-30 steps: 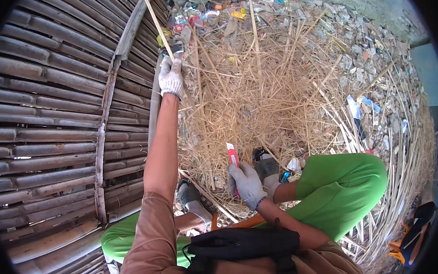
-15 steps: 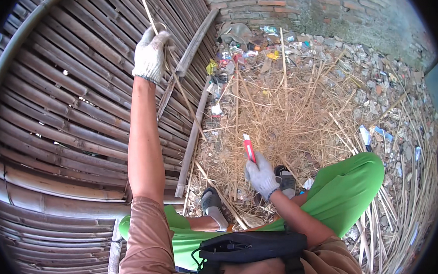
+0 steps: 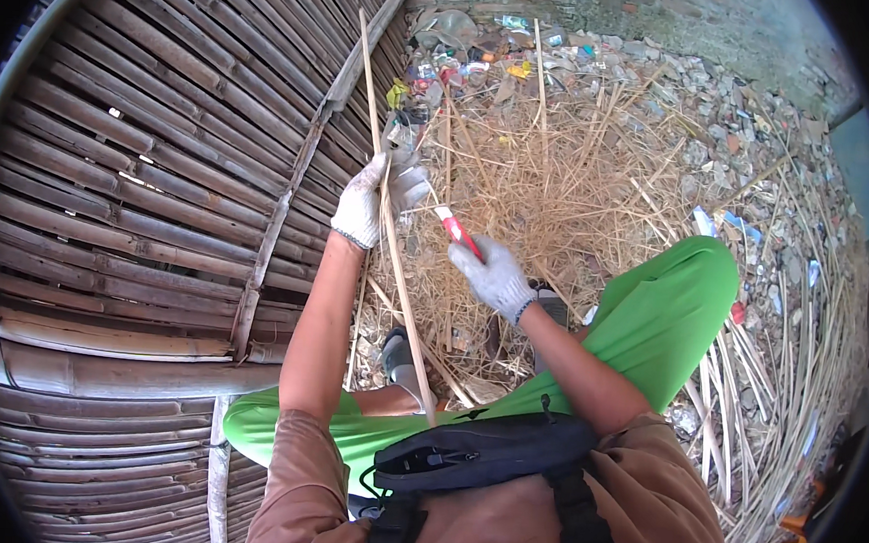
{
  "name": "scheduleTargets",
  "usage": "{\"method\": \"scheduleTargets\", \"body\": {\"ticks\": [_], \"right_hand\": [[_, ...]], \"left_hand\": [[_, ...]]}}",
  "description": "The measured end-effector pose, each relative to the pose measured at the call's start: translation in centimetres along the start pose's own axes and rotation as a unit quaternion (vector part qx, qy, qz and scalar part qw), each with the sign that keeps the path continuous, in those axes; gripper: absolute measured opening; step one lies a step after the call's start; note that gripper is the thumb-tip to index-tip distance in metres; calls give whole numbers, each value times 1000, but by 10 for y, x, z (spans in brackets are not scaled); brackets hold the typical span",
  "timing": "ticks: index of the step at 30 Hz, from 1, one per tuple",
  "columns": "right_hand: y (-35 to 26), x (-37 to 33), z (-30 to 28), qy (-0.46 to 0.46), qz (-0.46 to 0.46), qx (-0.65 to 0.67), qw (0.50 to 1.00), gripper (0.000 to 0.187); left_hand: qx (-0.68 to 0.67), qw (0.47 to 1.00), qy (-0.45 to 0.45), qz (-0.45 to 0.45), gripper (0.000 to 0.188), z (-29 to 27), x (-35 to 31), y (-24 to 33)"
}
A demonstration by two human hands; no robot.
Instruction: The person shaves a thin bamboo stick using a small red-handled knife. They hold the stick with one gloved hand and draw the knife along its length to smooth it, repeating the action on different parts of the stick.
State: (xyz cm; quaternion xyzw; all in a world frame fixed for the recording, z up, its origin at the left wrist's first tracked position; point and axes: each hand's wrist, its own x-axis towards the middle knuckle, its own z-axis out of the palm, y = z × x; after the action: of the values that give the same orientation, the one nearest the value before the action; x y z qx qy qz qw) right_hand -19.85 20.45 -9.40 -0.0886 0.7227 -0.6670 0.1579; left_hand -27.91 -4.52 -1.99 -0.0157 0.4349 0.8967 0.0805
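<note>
My left hand (image 3: 361, 203), in a white knit glove, grips a long, thin bamboo strip (image 3: 401, 281) between thumb and fingers. The strip slants from beside the slatted wall down to my lap, its lower end near the black bag. In my right hand (image 3: 500, 279), also gloved, is a red utility knife (image 3: 464, 237). Its pale front end points up and left toward the strip, close to the left hand's fingers. Whether the blade touches the strip I cannot tell.
A bamboo slat wall (image 3: 149, 214) rises on the left. Straw-like shavings (image 3: 549, 189) cover the ground ahead, with litter and rubble around them. Long bamboo strips (image 3: 795, 393) lie at the right. A black bag (image 3: 483, 452) hangs at my chest above my green trousers (image 3: 660, 320).
My left hand has come down and right from high by the wall, and the strip now reaches my lap. The right hand with the knife has moved up and left toward it.
</note>
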Motion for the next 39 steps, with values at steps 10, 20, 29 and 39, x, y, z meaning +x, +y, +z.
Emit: {"method": "scheduleTargets", "body": {"ticks": [10,20,29,39], "right_hand": [[-34,-29,25,-117,102,102,983,38],[6,-14,-3,108,-12,-289,951,48],[-16,-26,26,12,105,148,983,32],[-36,-48,38,-96,127,253,954,35]], "left_hand": [[27,998,23,56,42,23,38,-35],[869,477,129,-31,77,3,16,-29],[809,572,105,86,55,-46,-47,18],[-6,990,78,-115,56,9,-99,-89]]}}
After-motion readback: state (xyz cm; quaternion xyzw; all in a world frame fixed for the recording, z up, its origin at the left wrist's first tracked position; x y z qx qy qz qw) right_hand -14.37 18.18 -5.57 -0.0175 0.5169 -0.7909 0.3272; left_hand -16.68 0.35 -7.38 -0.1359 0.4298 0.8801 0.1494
